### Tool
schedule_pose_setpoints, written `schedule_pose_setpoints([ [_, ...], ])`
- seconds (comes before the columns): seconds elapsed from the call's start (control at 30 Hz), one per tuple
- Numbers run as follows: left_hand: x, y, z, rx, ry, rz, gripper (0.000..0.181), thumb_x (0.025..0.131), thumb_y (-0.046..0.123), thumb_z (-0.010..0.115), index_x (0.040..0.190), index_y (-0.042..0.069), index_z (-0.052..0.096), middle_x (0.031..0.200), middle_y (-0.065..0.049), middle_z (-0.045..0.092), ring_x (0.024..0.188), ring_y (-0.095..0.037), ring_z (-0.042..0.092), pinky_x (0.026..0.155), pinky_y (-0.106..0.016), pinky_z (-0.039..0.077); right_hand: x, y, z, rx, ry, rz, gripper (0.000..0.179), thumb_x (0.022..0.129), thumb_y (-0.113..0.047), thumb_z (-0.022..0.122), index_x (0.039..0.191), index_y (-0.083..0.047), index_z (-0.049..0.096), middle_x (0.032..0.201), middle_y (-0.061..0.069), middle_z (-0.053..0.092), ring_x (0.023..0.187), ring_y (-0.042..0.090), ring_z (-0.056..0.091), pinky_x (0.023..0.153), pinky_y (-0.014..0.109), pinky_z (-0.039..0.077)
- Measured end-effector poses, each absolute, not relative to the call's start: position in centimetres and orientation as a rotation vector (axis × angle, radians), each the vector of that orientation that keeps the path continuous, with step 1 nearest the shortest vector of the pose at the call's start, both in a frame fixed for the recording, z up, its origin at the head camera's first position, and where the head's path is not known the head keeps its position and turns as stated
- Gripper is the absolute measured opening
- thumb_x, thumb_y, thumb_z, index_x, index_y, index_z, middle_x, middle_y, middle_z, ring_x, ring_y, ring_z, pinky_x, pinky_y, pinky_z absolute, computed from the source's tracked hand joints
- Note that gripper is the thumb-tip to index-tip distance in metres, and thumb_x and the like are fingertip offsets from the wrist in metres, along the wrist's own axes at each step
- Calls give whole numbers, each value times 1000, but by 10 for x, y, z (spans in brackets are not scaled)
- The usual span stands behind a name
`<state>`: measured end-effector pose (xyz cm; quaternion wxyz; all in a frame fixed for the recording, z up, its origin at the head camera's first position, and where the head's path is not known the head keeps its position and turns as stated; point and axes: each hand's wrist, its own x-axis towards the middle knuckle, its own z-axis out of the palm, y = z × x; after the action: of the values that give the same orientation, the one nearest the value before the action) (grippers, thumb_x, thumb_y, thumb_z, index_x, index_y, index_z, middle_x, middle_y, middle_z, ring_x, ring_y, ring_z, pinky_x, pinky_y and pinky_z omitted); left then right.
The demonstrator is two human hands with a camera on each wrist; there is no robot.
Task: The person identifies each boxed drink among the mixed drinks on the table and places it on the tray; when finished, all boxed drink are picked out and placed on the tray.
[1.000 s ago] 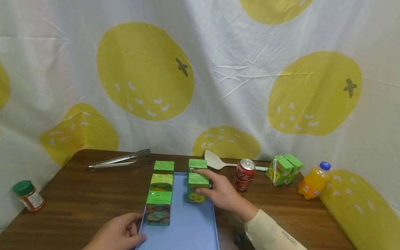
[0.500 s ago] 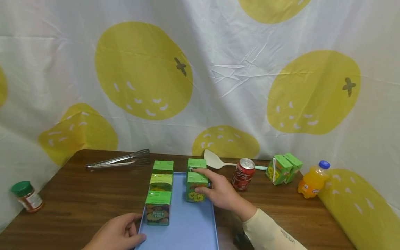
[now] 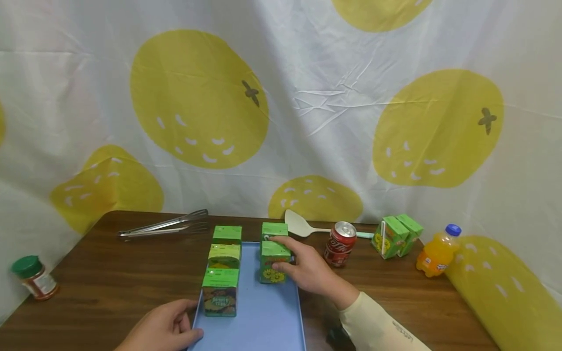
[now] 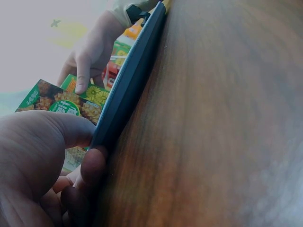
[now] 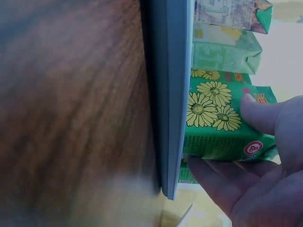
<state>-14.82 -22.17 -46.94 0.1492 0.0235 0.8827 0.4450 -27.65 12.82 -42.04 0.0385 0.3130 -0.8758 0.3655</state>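
Note:
My right hand (image 3: 309,268) holds a green juice box (image 3: 273,277) with yellow flowers, upright at the right side of a blue tray (image 3: 259,317). Its thumb lies on the flowered front in the right wrist view, the fingers along the side. Directly behind stands another green box (image 3: 275,227), partly hidden. At the tray's near left corner, my left hand (image 3: 162,326) grips the rim between thumb and curled fingers. Along the left side runs a row of cartons: a brown-fronted one (image 3: 220,300), a yellow-green one (image 3: 225,251) and a green-topped one (image 3: 227,233).
Metal tongs (image 3: 162,227) lie at the back left, a green-lidded spice jar (image 3: 37,280) at the far left. Right of the tray stand a red cola can (image 3: 340,246), two green juice boxes (image 3: 391,239) and an orange soda bottle (image 3: 436,256). A pale spatula (image 3: 299,224) lies behind the can.

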Motion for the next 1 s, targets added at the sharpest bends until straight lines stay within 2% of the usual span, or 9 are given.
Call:
schedule_pose_setpoints([
  [0.27,-148,-221,-469,73,2550,1277,74,94,34,91,147,-9,62,81,-2,65,68,-20,58,61,-31,44,-275,131,-417,967,-2702,1054,68,99,-25,89,160,-31,60,150,-1,70,131,22,67,106,52,55],
  [0.67,-149,-224,-473,84,2535,1297,74,94,34,91,146,-9,62,81,-2,65,68,-21,58,60,-31,44,-274,141,-408,1076,-2679,923,70,100,-26,88,163,-24,56,154,-1,66,128,18,68,105,50,56],
  [0.9,-150,-226,-476,101,2530,1303,75,94,35,91,147,-10,61,82,-2,66,68,-21,58,60,-31,44,-273,150,-399,1126,-2613,819,68,100,-25,88,160,-19,59,154,2,66,134,24,68,109,51,55],
  [1.0,-150,-226,-476,107,2525,1309,75,94,34,90,147,-10,61,81,-2,66,68,-21,58,60,-31,44,-272,155,-395,1123,-2593,816,65,99,-23,88,158,-16,61,150,3,68,130,26,70,107,51,56],
])
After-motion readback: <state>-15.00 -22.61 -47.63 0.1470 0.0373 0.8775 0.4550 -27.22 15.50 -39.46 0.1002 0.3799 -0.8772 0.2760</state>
